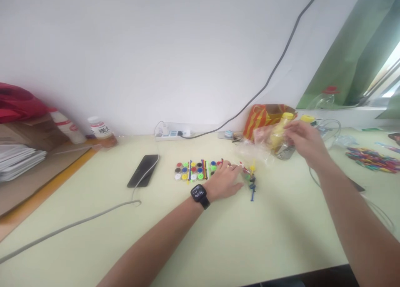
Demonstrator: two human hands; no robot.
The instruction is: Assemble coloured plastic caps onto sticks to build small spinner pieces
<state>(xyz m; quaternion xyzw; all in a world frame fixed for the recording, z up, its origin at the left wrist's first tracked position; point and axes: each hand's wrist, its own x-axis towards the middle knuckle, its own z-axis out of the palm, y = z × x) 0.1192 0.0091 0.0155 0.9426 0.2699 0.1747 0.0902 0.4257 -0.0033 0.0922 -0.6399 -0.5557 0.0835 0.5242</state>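
My left hand (225, 179), with a black watch on the wrist, lies palm down over the right end of rows of small clear pots with coloured lids (193, 169). Its fingers are stretched out and the thumb stands apart; part of the pots is hidden under it. Thin coloured sticks (204, 169) lie between the groups of pots. Just right of the hand is a line of small blue, yellow and green pieces (252, 185). Farther right and raised, my right hand (306, 142) pinches a crumpled clear plastic bag (254, 149), in front of a yellow-capped bottle (278, 135).
A black phone (143, 171) with a white cable lies left of the pots. Along the wall are a power strip (173, 135), a white-capped bottle (103, 132) and a striped red-yellow bag (261, 118). A colourful pile (373, 159) lies at far right.
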